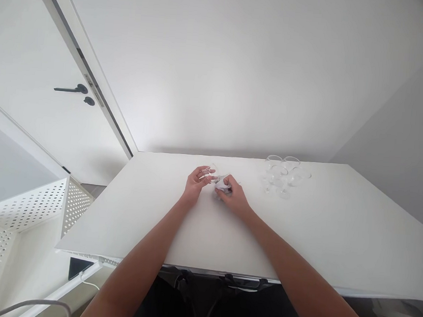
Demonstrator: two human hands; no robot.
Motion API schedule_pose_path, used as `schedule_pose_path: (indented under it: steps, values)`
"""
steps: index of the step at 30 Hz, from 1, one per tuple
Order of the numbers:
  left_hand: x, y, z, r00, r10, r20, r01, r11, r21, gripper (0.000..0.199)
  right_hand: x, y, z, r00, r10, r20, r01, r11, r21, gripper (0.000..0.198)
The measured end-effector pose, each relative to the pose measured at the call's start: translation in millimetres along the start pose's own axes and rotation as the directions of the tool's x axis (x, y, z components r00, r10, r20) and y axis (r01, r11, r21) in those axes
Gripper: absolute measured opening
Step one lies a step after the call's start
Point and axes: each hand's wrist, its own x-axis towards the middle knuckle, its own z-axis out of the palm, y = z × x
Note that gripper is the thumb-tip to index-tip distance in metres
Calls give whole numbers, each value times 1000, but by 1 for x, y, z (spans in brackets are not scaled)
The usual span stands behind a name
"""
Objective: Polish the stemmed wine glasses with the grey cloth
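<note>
Over the middle of the white table, my left hand (195,182) has its fingers closed around the bowl of a clear wine glass (213,170), which is tilted on its side. My right hand (233,195) pinches a crumpled white cloth (223,183) against the stem end of that glass. The cloth and fingers hide part of the stem and foot. Off to the right stand several clear stemmed glasses (284,174) grouped together, upright and near the table's back edge.
The white tabletop (148,207) meets a plain wall (240,82) at the back. At the left is a white door with a black handle (71,88). White perforated panels (40,203) and a cable (32,302) are at the lower left.
</note>
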Motion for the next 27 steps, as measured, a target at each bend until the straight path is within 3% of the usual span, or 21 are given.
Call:
schedule_pose_path:
  steps: [2, 6, 11, 17, 20, 23, 27]
  values:
    - [0, -1, 0, 1000, 0, -4, 0, 1000, 9, 48, 0, 2, -1, 1000, 16, 26, -17, 1000, 14, 40]
    - [1, -2, -1, 994, -8, 105, 13, 999, -48, 48, 0, 1, -5, 983, 89, 163, -117, 979, 169, 36]
    - [2, -3, -4, 995, -7, 102, 12, 999, -47, 50, 2, 1, -5, 997, -11, 72, 8, 999, 37, 39]
    - [2, -3, -4, 995, -23, 99, 34, 993, -113, 53, 5, 2, -8, 1000, -2, -10, 4, 988, 152, 30]
    - [3, -4, -6, 999, -11, 30, 15, 991, -135, 59, 5, 0, -14, 982, -42, -185, 87, 966, 244, 27]
    - [5, -3, -13, 993, 32, -112, -48, 988, -146, 61, 5, -1, -20, 949, -79, -304, 185, 922, 340, 22]
    - [7, -1, -20, 952, 105, -289, -159, 972, -171, 56, 6, 2, -19, 985, 4, -171, 67, 909, 412, 24]
